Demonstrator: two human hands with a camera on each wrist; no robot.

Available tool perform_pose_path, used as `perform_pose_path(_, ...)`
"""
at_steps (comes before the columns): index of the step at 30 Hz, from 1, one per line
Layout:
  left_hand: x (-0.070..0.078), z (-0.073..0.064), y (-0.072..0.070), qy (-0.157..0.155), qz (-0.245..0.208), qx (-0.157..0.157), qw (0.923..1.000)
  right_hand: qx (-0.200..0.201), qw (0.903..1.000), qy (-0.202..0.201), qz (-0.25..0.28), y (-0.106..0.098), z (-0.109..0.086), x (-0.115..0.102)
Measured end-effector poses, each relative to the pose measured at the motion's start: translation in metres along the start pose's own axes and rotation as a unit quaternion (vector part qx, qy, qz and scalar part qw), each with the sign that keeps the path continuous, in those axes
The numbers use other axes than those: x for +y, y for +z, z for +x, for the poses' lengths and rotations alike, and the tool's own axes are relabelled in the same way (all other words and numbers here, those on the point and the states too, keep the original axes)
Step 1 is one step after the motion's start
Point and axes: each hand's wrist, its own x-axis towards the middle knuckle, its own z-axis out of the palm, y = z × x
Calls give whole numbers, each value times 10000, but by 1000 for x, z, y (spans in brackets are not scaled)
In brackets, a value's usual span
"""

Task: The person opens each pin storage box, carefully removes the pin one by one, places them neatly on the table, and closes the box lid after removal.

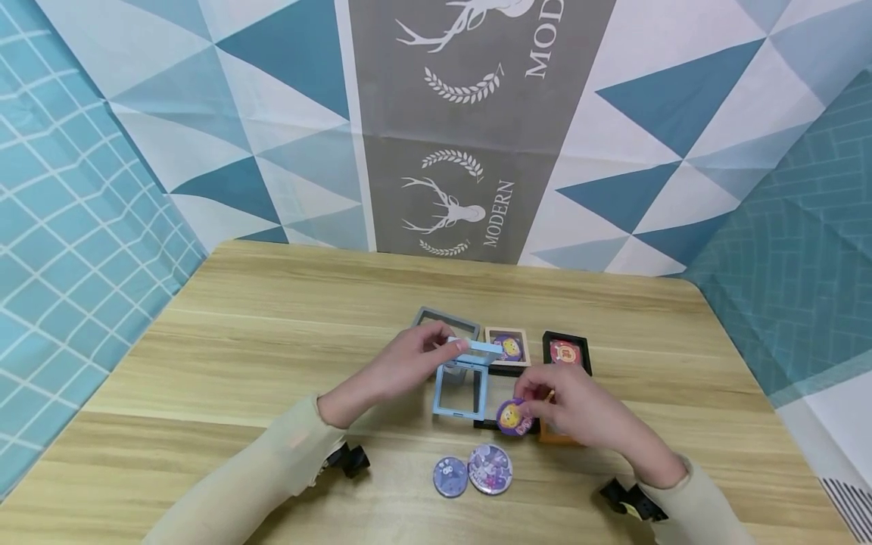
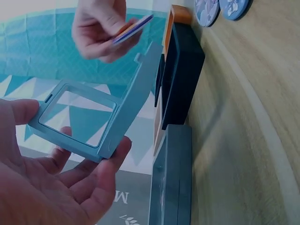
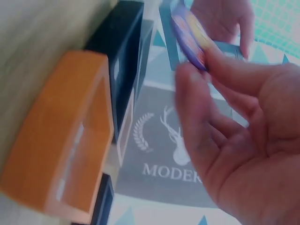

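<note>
My left hand [image 1: 409,362] holds a light blue display frame [image 2: 129,112], its two hinged halves spread apart, with fingers beneath and thumb at the edge in the left wrist view. Through the window of the lower half nothing but the background shows. My right hand [image 1: 579,401] pinches a purple badge [image 1: 511,418] with a yellow character on it between thumb and fingers. The badge [image 3: 187,40] is tilted and stands close to the blue frame's right side. Both hands are above the other frames on the wooden table.
Behind the hands lie a grey frame [image 1: 450,316], a cream frame [image 1: 488,345] with a purple badge inside, and a black frame [image 1: 547,347] holding a red badge. An orange frame [image 3: 56,140] sits under my right hand. Two round purple badges [image 1: 450,477] [image 1: 490,469] lie nearer me.
</note>
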Motion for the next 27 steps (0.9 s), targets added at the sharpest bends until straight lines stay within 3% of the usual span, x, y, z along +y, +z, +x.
perform_pose_path(5, 0, -1, -1, -75, -20, -8, 10000, -854, 9954, 174, -402, -4, -3, 0)
perform_pose_path(9, 0, -1, -1, -60, -40, -15, 10000, -1195, 9889, 414, -778, -2, -4, -4)
perform_pose_path(15, 0, -1, 0, -93, -6, -15, 10000, -1425, 9785, 625, -1352, 7, -8, -11)
perform_pose_path(27, 1, 0, 2, -151, 75, 46, 9998, -1537, 9708, 953, -1576, 17, -7, -18)
